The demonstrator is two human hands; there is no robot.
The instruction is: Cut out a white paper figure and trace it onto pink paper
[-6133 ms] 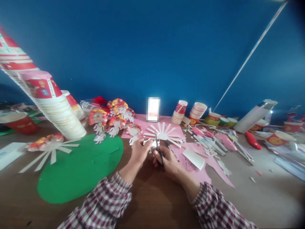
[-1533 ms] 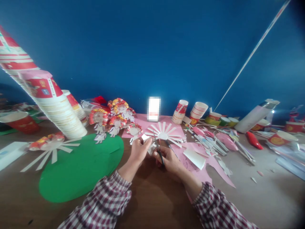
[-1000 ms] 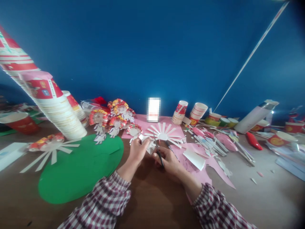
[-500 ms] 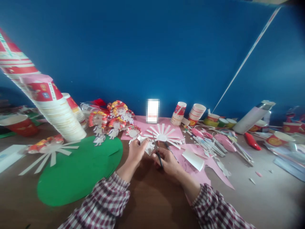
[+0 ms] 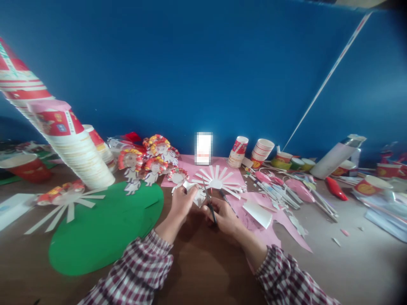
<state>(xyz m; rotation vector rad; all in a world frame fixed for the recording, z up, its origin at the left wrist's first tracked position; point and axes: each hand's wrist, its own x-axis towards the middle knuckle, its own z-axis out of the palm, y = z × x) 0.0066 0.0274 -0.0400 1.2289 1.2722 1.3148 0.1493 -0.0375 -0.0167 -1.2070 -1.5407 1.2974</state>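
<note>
The left hand [image 5: 180,202] is pinching a small white paper cutout [image 5: 194,192] at the near table centre; the right hand [image 5: 223,214] is gripping black scissors [image 5: 210,204], blades risking slicing a limb off.

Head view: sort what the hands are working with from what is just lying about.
In hand:
- left hand holding the white paper cutout
- right hand working the scissors

Lying about:
- green paper oval
- cup stack
- paper dolls
- white fanned cup
- pink paper
- white bottle
</note>
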